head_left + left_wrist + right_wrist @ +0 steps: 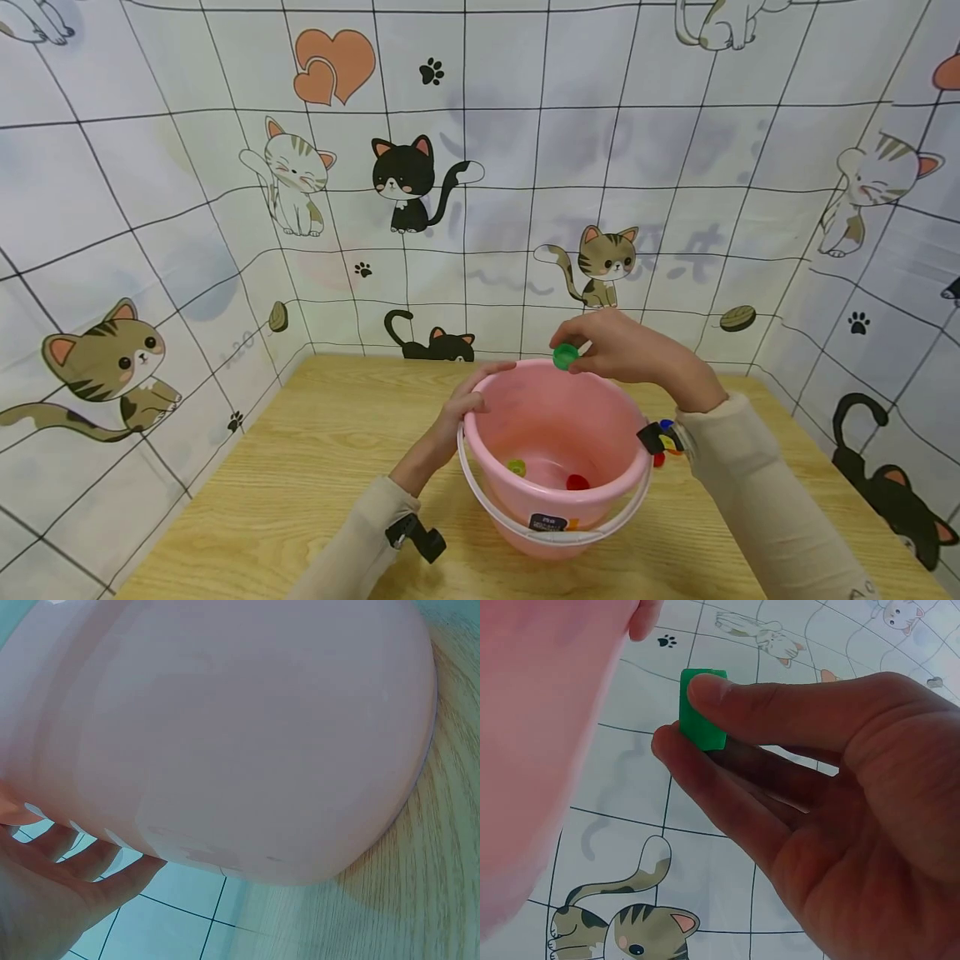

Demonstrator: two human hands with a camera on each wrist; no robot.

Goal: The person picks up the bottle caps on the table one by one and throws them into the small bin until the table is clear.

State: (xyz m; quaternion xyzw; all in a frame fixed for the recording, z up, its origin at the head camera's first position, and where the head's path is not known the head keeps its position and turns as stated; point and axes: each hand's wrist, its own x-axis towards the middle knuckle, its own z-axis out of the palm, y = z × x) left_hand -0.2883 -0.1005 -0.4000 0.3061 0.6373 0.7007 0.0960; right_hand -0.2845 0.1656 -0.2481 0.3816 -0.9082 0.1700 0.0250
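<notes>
A pink bucket (558, 425) with a white handle stands upright on the wooden table. My left hand (459, 410) holds its left rim, the thumb over the edge; the left wrist view shows fingers (124, 881) against the outer wall. Above the far rim, my right hand (618, 346) pinches a small green bottle cap (566, 357) between thumb and fingers. That green cap (701, 709) shows side-on in the right wrist view, beside the bucket's wall. Inside the bucket lie a red cap (577, 482) and a yellow-green cap (517, 467).
To the bucket's right, partly hidden by the right wrist, are small colored pieces, among them a red one (658, 459) and a blue one (666, 425). A cat-patterned sheet (502, 167) hangs behind and at both sides of the wooden table (345, 433).
</notes>
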